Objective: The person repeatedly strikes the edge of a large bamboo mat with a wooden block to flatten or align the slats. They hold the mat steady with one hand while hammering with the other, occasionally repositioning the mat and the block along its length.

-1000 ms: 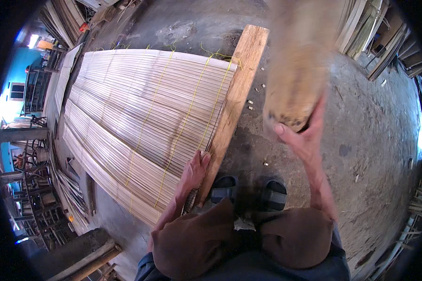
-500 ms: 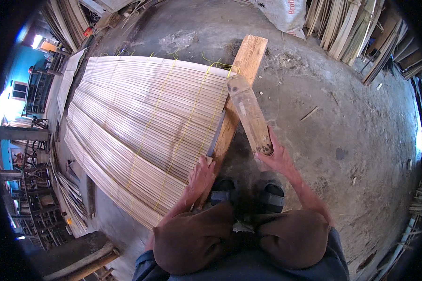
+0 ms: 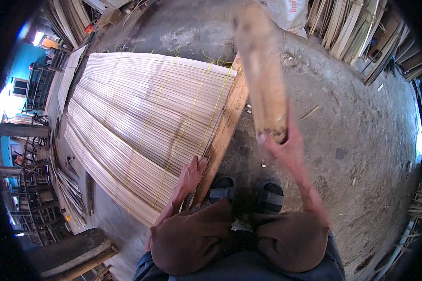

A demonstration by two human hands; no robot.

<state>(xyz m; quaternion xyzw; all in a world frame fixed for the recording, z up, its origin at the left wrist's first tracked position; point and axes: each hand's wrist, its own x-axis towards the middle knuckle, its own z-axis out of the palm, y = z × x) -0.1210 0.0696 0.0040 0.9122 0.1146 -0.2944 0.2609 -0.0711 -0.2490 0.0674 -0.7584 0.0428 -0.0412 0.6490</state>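
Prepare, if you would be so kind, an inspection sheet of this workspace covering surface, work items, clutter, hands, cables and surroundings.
Surface: grey floor, blotchy and stained.
Work items: pale slatted mat with yellow cords, its right edge alongside a wooden board; wooden block, motion-blurred.
Clutter: small pale chips and a thin stick on the floor.
Hands: left hand at the mat's right edge; right hand grips the block's lower end.
Cables: nothing seen.
Surroundings: wooden strips stacked at upper right, beside a white sack.

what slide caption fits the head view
Right grip on a wooden block, left grip at the edge of a slatted mat.
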